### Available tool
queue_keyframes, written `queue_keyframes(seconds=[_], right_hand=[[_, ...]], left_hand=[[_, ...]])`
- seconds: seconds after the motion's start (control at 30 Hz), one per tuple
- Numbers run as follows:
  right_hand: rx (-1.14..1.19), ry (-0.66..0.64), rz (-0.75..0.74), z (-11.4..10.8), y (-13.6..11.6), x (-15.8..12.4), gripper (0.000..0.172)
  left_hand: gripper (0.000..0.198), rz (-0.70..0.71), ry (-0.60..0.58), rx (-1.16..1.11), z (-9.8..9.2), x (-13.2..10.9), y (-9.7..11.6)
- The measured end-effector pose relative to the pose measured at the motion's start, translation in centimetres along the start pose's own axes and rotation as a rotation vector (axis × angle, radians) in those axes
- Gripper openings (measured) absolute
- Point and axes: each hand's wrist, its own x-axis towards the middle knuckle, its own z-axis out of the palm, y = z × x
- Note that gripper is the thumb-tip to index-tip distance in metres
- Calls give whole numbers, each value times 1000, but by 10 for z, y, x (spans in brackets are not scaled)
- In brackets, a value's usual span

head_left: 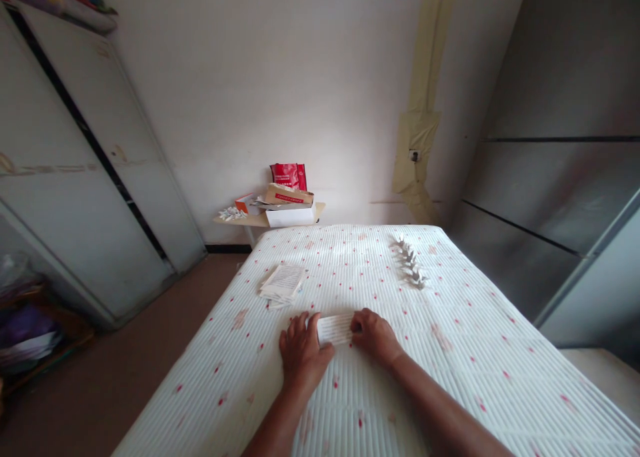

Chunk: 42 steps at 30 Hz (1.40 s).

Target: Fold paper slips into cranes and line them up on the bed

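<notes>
A small folded piece of printed paper (335,329) lies on the bedspread between my hands, with lines of text on its upper face. My left hand (304,353) holds its left end, index finger at the upper edge and thumb at the lower corner. At the right end, my right hand (374,337) pinches the paper with curled fingers. Beyond the left hand lies a loose stack of printed paper sheets (285,281). Farther off to the right, several small folded paper figures (411,263) stand in a row.
The quilted white bedspread (360,390) has small red marks. Past its far edge, a small table (257,221) carries a white box (290,215), a red bag (289,176) and a pile of white pieces (233,213). Cabinets (75,143) stand left; grey panels (555,177) rise right.
</notes>
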Motion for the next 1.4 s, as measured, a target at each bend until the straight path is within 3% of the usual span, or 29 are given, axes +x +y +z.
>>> queue_keyframes(seconds=[0.27,0.5,0.67,0.97,1.17,1.4], right_hand=[[214,61,-22,-10,29,3,25],[475,83,-165,-6,35,0,58],[296,86,-294,-2,24,-4,63],[-18,3,-241,-2,10,-2,73],[-101,-25,-264,-2,8,-1,71],[-90,-40,-260,-2,6,0,64]], left_hand=[[56,63,113,-89,6,-3,-6],[50,193,250,-155,10,-6,-7],[50,190,210,-132,6,-7,-4],[61,63,89,22,6,-7,-1],[60,35,31,44,3,-6,1],[62,27,48,27,6,-5,0]])
